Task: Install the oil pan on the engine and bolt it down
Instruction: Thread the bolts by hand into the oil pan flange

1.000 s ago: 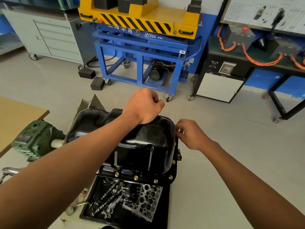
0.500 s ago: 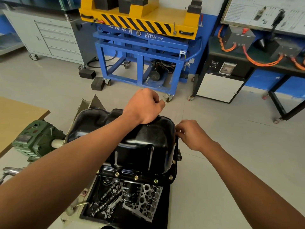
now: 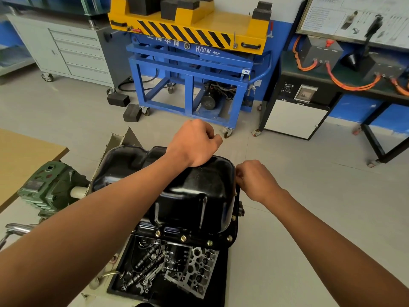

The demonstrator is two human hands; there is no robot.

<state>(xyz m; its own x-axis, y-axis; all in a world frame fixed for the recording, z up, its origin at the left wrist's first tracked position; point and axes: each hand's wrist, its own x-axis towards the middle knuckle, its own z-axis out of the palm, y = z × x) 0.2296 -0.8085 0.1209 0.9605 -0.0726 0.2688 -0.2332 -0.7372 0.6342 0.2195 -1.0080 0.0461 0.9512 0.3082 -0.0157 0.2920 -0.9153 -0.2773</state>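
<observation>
1 oil pan (image 3: 194, 196), left hand (image 3: 193, 145) above, right hand (image 3: 256, 180) at rim

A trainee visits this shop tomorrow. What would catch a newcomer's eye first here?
The glossy black oil pan sits dead centre, the left hand curled over its far edge and the right hand at its right rim. Behind stands a yellow, hazard-striped lift on a blue frame; nearest the camera lies a tray of engine parts.
</observation>
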